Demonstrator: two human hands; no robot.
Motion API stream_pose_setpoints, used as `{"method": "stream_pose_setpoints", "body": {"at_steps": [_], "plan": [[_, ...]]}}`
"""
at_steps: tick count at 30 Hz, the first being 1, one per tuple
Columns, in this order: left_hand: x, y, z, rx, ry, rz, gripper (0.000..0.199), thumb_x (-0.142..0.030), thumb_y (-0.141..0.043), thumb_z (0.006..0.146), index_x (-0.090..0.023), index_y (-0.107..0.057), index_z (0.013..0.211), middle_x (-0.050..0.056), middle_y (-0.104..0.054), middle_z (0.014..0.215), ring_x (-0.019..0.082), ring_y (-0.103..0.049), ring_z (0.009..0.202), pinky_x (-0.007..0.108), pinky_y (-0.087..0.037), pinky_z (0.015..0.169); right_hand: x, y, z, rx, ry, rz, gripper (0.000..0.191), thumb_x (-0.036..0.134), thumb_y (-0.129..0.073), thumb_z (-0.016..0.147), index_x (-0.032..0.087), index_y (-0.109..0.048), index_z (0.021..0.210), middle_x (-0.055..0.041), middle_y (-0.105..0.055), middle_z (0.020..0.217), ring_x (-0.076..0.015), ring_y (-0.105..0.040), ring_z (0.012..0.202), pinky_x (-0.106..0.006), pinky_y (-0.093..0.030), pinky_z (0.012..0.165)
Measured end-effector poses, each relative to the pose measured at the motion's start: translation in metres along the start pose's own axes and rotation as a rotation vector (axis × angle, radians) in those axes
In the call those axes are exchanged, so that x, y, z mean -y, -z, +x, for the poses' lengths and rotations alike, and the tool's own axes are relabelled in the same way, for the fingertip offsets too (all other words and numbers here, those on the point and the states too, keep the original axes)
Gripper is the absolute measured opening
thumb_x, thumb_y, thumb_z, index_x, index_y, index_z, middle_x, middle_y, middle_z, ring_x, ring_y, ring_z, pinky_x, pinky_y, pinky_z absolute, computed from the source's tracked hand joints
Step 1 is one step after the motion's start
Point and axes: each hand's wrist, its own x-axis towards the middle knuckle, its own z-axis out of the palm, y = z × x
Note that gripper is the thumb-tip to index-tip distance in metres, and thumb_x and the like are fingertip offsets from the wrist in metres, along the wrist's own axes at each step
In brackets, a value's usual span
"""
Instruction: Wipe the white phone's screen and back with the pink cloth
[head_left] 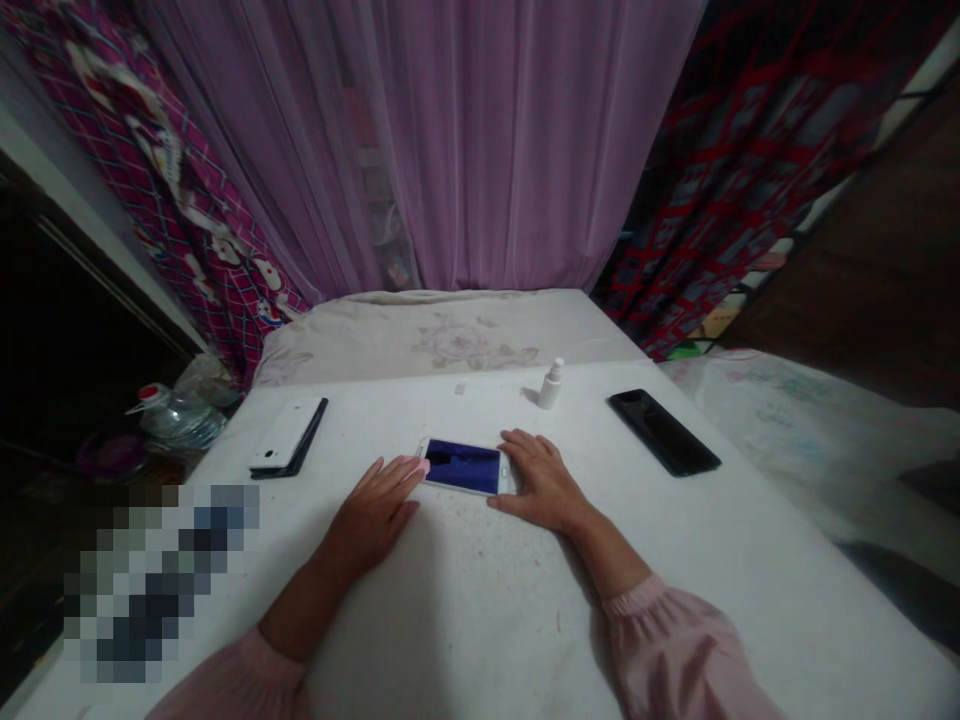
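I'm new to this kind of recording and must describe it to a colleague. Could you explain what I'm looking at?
There is no machine here: these are a person's bare left hand and right hand, in pink sleeves. The single picture comes from a camera worn on the person's head, looking forward and down.

On the white-covered table lies a white-framed phone. The right hand holds its right end between thumb and fingers; the left hand's fingers rest on a small pink piece at its left end, material unclear.

Around them are a white bottle, a black phone to the right, and a white device atop a dark one to the left. The blocky patch is blurred out.
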Motion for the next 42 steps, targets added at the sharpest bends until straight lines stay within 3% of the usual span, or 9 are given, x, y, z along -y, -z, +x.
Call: {"method": "stream_pose_setpoints", "body": {"at_steps": [8, 15, 29, 38, 42], "plan": [[0.008, -0.018, 0.023, -0.088, 0.074, 0.045, 0.045, -0.035, -0.032, 0.100, -0.020, -0.051, 0.138, 0.010, -0.056, 0.139, 0.026, -0.051, 0.130, 0.050, -0.037, 0.110, 0.000, 0.001, 0.000, 0.011, -0.002, 0.000, 0.083, 0.063, -0.071, 0.069, 0.016, -0.051, 0.134, -0.0180, -0.043, 0.148, -0.0347, -0.032, 0.141, -0.059, -0.019, 0.114], [0.014, -0.025, 0.044, -0.069, 0.135, 0.058, 0.044, -0.038, -0.036, 0.100, -0.020, -0.054, 0.134, 0.009, -0.056, 0.139, 0.026, -0.052, 0.129, 0.050, -0.037, 0.110, 0.002, 0.001, 0.000, 0.015, -0.016, -0.008, 0.083, 0.062, -0.072, 0.069, 0.014, -0.051, 0.134, -0.0188, -0.043, 0.148, -0.0342, -0.032, 0.141, -0.058, -0.019, 0.115], [-0.011, -0.009, 0.015, -0.122, 0.060, 0.190, 0.045, -0.034, -0.032, 0.100, -0.015, -0.054, 0.134, 0.011, -0.059, 0.136, 0.026, -0.055, 0.125, 0.049, -0.038, 0.110, 0.000, 0.000, 0.000, 0.011, -0.002, 0.015, 0.081, 0.060, -0.071, 0.070, 0.017, -0.051, 0.135, -0.0179, -0.043, 0.148, -0.0350, -0.032, 0.141, -0.059, -0.018, 0.114], [0.000, -0.017, 0.050, -0.062, 0.134, 0.205, 0.043, -0.035, -0.036, 0.099, -0.015, -0.059, 0.129, 0.011, -0.061, 0.133, 0.029, -0.057, 0.122, 0.052, -0.038, 0.108, 0.000, -0.001, 0.000, 0.001, 0.005, 0.025, 0.080, 0.061, -0.071, 0.070, 0.019, -0.051, 0.135, -0.0178, -0.043, 0.148, -0.0354, -0.032, 0.141, -0.059, -0.017, 0.114], [-0.003, -0.018, 0.053, -0.075, 0.142, 0.214, 0.043, -0.035, -0.036, 0.099, -0.014, -0.060, 0.127, 0.012, -0.061, 0.132, 0.029, -0.058, 0.121, 0.051, -0.037, 0.109, 0.001, 0.001, 0.001, 0.015, -0.003, 0.016, 0.082, 0.061, -0.071, 0.069, 0.017, -0.051, 0.135, -0.0184, -0.043, 0.148, -0.0354, -0.031, 0.141, -0.060, -0.018, 0.114]]}}
